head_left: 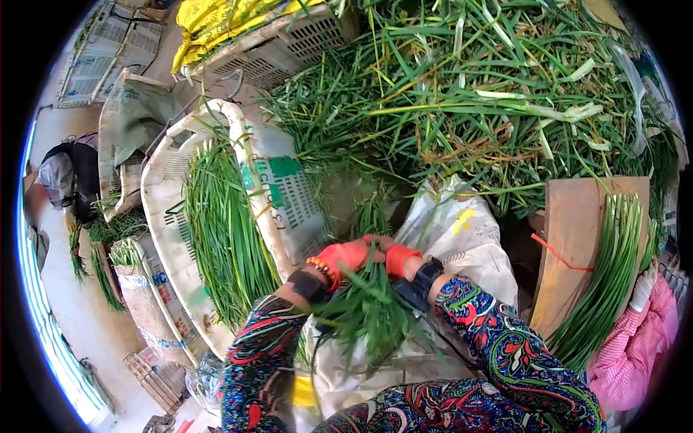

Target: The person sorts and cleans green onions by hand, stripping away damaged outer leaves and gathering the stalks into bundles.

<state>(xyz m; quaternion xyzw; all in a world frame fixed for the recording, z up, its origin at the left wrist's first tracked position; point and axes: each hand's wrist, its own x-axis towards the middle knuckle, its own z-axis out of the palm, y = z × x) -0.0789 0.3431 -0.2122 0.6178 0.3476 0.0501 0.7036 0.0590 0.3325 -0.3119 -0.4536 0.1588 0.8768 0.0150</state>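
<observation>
In the head view, the bunch of green leaves [372,312] is held in the middle of the near side, over a pale sack [462,225], with the leaf ends spread towards the wearer and blurred. It is gripped by the gloved left hand [338,261], whose fingers are curled in from the left, and by the gloved right hand [401,260], which is pressed against it from the right. The hands are brought together at the narrow part; whether a tie is pinched between the fingers cannot be told.

If the grip were slackened by either hand, the bunch could be fanned out and single leaves dropped onto the sack. Tender leaves could also be creased or snapped if the squeeze were made too hard. Strands could be snagged on the bead bracelet [323,270] or on the black wristband [427,274], both worn close to the bunch.

To the left, a white crate [254,189] is packed with long leaves [227,231], and its rim could be knocked by the left forearm. On the far side a loose heap [469,108] is piled, from which stray stems could be mixed in. To the right, stalks [610,278] are laid over a brown board [567,216]; they could be rolled off if the board were bumped
</observation>
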